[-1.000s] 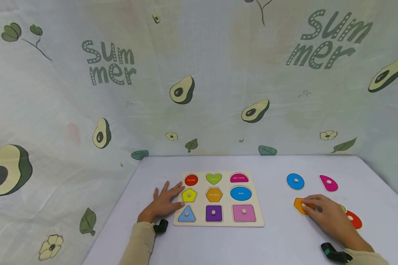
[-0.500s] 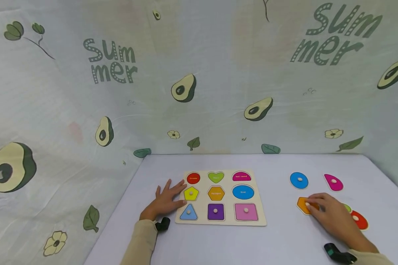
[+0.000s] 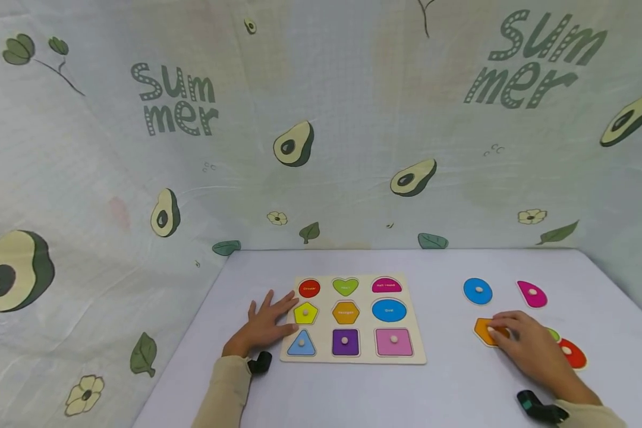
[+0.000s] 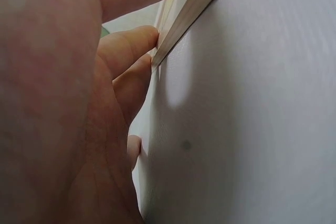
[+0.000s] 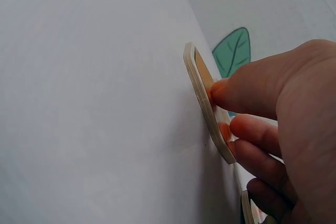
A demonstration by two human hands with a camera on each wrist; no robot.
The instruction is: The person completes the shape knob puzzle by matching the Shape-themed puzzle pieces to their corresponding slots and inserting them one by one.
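Note:
My left hand (image 3: 262, 327) lies with spread fingers at the left edge of a cream wooden shape-puzzle board (image 3: 324, 324); its fingertips touch that edge. Knobbed pieces fill some of the board's slots: a yellow pentagon (image 3: 301, 317), a light blue triangle (image 3: 302, 349), a purple square (image 3: 338, 349) and a pink rectangle (image 3: 383, 349). Right of the board, my right hand (image 3: 535, 351) pinches an orange hexagon puzzle piece (image 3: 480, 328) at its knob. In the right wrist view the hexagon (image 5: 195, 77) stands close over the table, thumb and fingers on its top face.
Loose knobbed pieces lie at the right: a blue oval (image 3: 469, 291), a magenta half round (image 3: 526, 291), a red piece (image 3: 579, 359) and a green one (image 3: 554, 334), mostly hidden behind my right hand. A patterned cloth (image 3: 348, 148) hangs behind the white table (image 3: 396, 398).

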